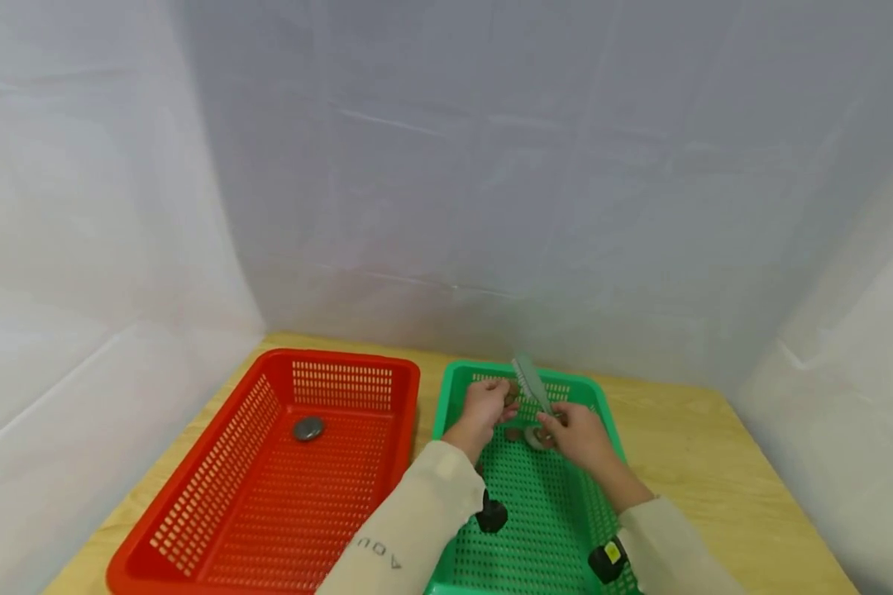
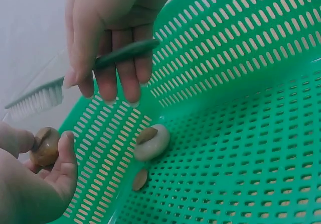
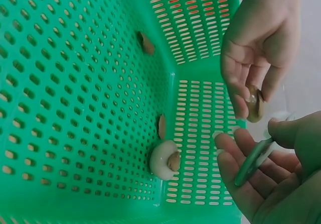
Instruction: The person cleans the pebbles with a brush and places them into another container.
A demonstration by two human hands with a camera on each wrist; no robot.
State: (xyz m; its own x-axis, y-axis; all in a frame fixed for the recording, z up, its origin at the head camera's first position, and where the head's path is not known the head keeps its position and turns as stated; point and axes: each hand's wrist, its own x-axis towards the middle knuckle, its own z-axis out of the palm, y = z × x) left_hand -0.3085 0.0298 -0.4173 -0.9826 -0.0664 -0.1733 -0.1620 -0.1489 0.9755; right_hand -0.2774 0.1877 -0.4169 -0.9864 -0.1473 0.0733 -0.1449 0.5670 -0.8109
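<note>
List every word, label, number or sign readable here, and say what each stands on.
"AQU", as far as it reads: dark letters on the left sleeve, turned and slightly blurred.
Yellow label on the black wrist device by the right hand: any marking is too small to read.
No readable text shows on the brush, the red basket or the green basket.

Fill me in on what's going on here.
A person works over the green basket. Their left hand holds a rounded brown object, and their right hand holds a brush, its bristles clear of that object. A pale round object lies in the green basket; a dark gray one lies in the red basket.
</note>
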